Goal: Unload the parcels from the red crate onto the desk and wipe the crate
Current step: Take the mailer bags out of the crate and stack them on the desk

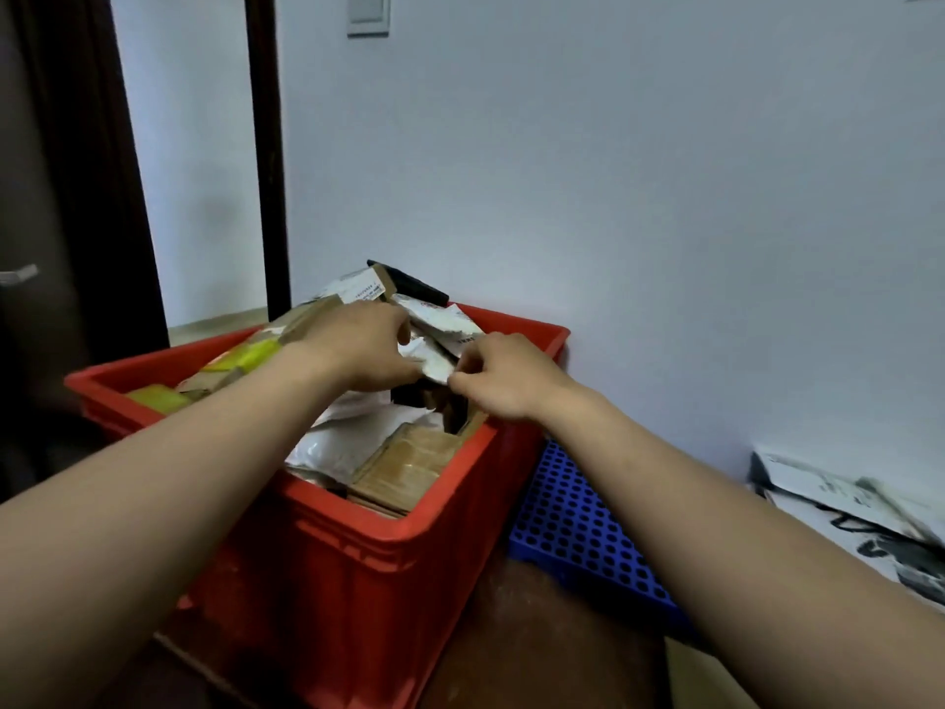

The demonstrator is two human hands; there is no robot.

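Note:
The red crate (pixel 358 565) stands in front of me, heaped with parcels: brown cardboard boxes (pixel 409 465), white mailer bags (pixel 337 442) and yellow packets (pixel 250 356). Both my hands reach over the top of the pile. My left hand (pixel 358 345) curls its fingers round the left side of a white parcel (pixel 445 322) lying high on the heap. My right hand (pixel 503 373) pinches the near right edge of the same white parcel. A black packet (pixel 409 284) sticks out at the back of the crate.
A blue perforated plastic panel (pixel 578 534) lies against the crate's right side. Several white and black parcels (pixel 849 509) lie at the far right. A white wall is behind, with a dark door frame (pixel 266 161) and a dark door at the left.

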